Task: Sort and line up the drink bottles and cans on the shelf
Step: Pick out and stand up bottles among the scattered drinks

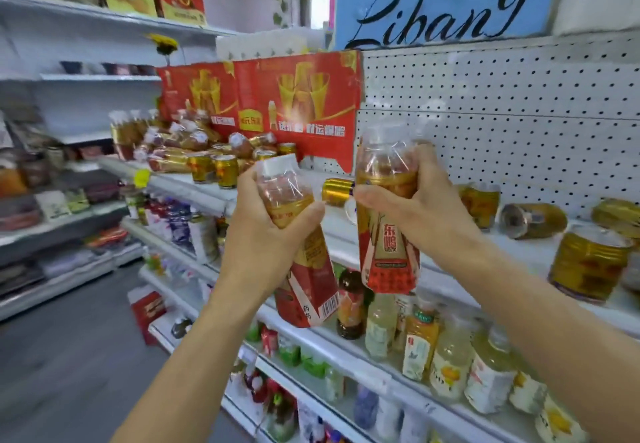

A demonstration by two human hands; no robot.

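Head view: we grip one red-and-gold drink bottle in our left hand and another in our right hand, above the shelf, and should stand both upright beside matching bottles.

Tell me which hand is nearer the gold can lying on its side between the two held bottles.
Right. The right hand has its thumb tip almost at the gold can, just to the can's right. The left hand is lower and to the can's left.

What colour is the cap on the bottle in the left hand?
White, on the bottle gripped by the left hand; head view.
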